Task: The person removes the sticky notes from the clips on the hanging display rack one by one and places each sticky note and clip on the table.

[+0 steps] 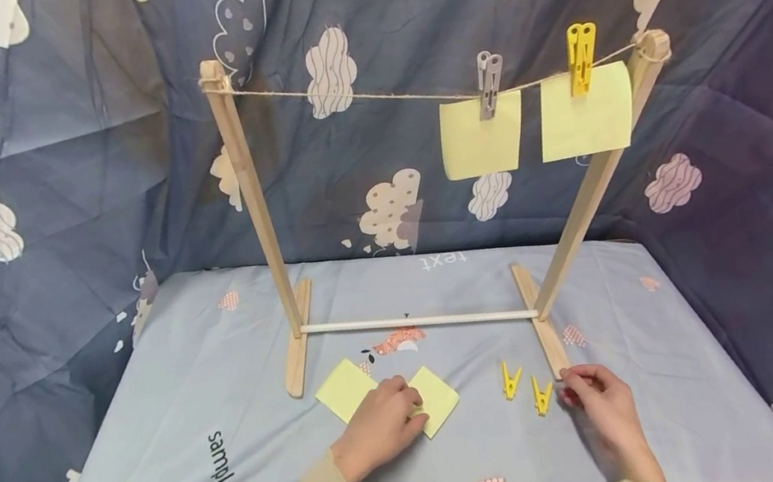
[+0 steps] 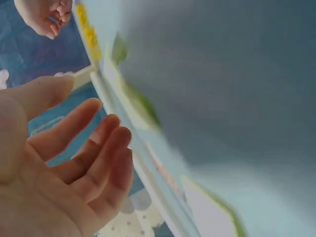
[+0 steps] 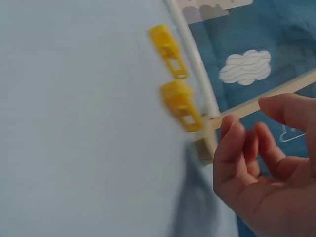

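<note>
In the head view my left hand [image 1: 383,420] is over two yellow paper squares, the left square [image 1: 341,388] and the right square [image 1: 442,398]. Its fingers bend loosely, and the left wrist view shows a gap between thumb and fingers with nothing held. Beside the front end of the stand's right foot [image 1: 538,310] is my right hand [image 1: 609,403]. The right wrist view has its fingers loosely curled around nothing, thumb apart. Just left of that hand lie two yellow clothespins, a nearer one [image 1: 542,397] and a farther one [image 1: 510,381].
A wooden stand [image 1: 255,202] with a string [image 1: 365,97] across its top rises behind the hands. Toward its right, a grey clothespin [image 1: 489,84] and a yellow clothespin [image 1: 580,58] each hold a yellow paper square. A white rod [image 1: 414,322] joins the feet.
</note>
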The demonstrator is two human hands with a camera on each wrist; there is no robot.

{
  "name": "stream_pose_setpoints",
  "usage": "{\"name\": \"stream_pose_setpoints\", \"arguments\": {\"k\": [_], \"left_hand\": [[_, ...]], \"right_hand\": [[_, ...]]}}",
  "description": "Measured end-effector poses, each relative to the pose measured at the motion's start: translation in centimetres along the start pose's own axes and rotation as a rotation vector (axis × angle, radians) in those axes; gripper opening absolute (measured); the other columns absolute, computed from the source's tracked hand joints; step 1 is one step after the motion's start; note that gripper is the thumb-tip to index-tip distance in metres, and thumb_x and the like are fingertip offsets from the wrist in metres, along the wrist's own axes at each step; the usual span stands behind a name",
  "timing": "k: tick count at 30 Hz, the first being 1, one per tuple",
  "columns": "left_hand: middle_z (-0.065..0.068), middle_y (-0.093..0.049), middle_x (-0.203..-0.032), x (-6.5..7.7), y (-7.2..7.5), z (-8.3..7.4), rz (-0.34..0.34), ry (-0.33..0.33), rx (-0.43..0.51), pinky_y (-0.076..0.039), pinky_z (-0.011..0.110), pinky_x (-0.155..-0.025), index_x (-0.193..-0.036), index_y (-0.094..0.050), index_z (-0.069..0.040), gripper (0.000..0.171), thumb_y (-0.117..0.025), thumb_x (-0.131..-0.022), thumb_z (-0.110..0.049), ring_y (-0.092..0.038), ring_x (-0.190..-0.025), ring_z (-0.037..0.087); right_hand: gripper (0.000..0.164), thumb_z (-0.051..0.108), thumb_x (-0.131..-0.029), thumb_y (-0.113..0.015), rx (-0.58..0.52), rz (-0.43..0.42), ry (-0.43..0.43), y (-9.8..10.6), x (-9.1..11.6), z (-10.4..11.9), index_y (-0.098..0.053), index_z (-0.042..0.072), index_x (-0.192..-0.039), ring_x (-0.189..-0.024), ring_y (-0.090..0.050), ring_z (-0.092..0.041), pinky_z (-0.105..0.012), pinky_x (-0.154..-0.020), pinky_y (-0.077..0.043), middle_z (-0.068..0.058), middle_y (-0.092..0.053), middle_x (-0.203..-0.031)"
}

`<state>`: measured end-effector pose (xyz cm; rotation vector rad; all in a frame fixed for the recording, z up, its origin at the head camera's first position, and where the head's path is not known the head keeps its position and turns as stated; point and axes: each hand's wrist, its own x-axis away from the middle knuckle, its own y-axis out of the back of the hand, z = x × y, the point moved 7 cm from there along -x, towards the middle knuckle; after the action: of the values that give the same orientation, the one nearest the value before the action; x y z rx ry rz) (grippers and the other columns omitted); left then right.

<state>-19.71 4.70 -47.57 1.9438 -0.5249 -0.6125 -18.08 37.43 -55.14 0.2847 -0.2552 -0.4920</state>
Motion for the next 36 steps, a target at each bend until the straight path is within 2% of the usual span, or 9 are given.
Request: {"name": "stream_pose_setpoints", "arguments": {"k": [4, 9, 12, 15, 22, 25, 29, 33, 36], "left_hand": [[-0.002, -0.057, -0.081, -0.6, 2.1, 0.7, -0.03, 0.033, 0.119, -0.043, 0.019, -0.061, -0.089, -0.066, -0.012, 0.016, -0.058, -0.084, -0.026, -0.049, -0.069, 0.007], [-0.009, -0.058, -0.08, -1.9, 5.9, 1.2, -0.147, 0.05, 0.279, -0.044, 0.018, -0.065, -0.086, -0.066, -0.017, 0.01, -0.056, -0.085, -0.019, -0.055, -0.074, 0.006], [-0.012, -0.06, -0.081, -2.8, 8.4, 1.2, -0.218, 0.064, 0.396, -0.046, 0.018, -0.064, -0.086, -0.066, -0.02, 0.01, -0.056, -0.086, -0.018, -0.055, -0.071, 0.003], [-0.01, -0.063, -0.082, -3.7, 10.5, 1.2, -0.269, 0.087, 0.519, -0.048, 0.019, -0.063, -0.088, -0.066, -0.021, 0.01, -0.057, -0.086, -0.018, -0.055, -0.069, 0.002], [0.004, -0.065, -0.086, -5.9, 14.2, 0.3, -0.337, 0.103, 0.815, -0.05, 0.028, -0.065, -0.093, -0.065, -0.016, 0.011, -0.057, -0.088, -0.021, -0.061, -0.069, 0.011], [0.01, -0.064, -0.088, -6.9, 15.0, -0.3, -0.334, 0.116, 0.99, -0.051, 0.031, -0.065, -0.097, -0.064, -0.009, 0.015, -0.057, -0.088, -0.019, -0.063, -0.069, 0.016], [0.012, -0.062, -0.094, -8.4, 15.3, -1.3, -0.261, 0.166, 1.256, -0.052, 0.03, -0.066, -0.105, -0.06, -0.004, 0.02, -0.056, -0.088, -0.014, -0.063, -0.07, 0.017], [0.014, -0.06, -0.103, -9.9, 15.4, -2.4, -0.196, 0.216, 1.491, -0.049, 0.025, -0.067, -0.114, -0.055, -0.001, 0.026, -0.053, -0.089, -0.009, -0.062, -0.072, 0.015], [0.014, -0.059, -0.109, -10.9, 15.6, -3.0, -0.181, 0.253, 1.617, -0.047, 0.023, -0.067, -0.117, -0.053, -0.001, 0.029, -0.051, -0.089, -0.007, -0.062, -0.075, 0.015]], "right_hand": [[0.034, 0.033, -0.08, -0.066, -0.087, 0.035, 0.159, 1.1, -1.2, 1.6, -0.057, 0.005, -0.098, -0.066, -0.062, -0.008, -0.021, -0.058, -0.051, -0.002, -0.063, -0.078], [0.024, 0.014, -0.085, -0.061, -0.056, 0.088, 0.37, 1.7, 2.4, 12.3, -0.055, -0.006, -0.096, -0.066, -0.061, -0.011, -0.02, -0.061, -0.05, -0.005, -0.063, -0.077], [0.017, 0.009, -0.084, -0.061, -0.025, 0.096, 0.52, 2.0, 4.5, 18.5, -0.057, -0.006, -0.093, -0.065, -0.059, -0.01, -0.017, -0.06, -0.048, -0.001, -0.063, -0.073], [0.012, -0.001, -0.081, -0.061, -0.065, 0.106, 0.688, 2.2, 6.0, 23.7, -0.058, -0.007, -0.091, -0.065, -0.059, -0.011, -0.016, -0.059, -0.047, -0.002, -0.063, -0.074], [0.02, -0.019, -0.074, -0.057, -0.319, 0.238, 1.021, 1.9, 9.6, 33.7, -0.054, -0.02, -0.093, -0.068, -0.059, -0.015, -0.017, -0.063, -0.048, -0.011, -0.062, -0.083], [0.021, -0.021, -0.072, -0.057, -0.388, 0.271, 1.084, 1.3, 11.4, 37.2, -0.053, -0.022, -0.093, -0.072, -0.061, -0.016, -0.018, -0.064, -0.048, -0.013, -0.062, -0.086], [0.022, -0.019, -0.072, -0.059, -0.443, 0.276, 1.107, 0.3, 12.3, 41.2, -0.055, -0.02, -0.093, -0.077, -0.062, -0.018, -0.018, -0.063, -0.049, -0.016, -0.062, -0.089], [0.023, -0.01, -0.074, -0.062, -0.344, 0.201, 1.05, -0.8, 11.5, 43.9, -0.059, -0.009, -0.097, -0.088, -0.061, -0.02, -0.016, -0.062, -0.046, -0.011, -0.062, -0.094], [0.025, 0.0, -0.077, -0.064, -0.198, 0.14, 0.98, -1.6, 10.4, 45.1, -0.06, 0.001, -0.101, -0.095, -0.058, -0.018, -0.016, -0.065, -0.043, -0.005, -0.059, -0.1]]}}
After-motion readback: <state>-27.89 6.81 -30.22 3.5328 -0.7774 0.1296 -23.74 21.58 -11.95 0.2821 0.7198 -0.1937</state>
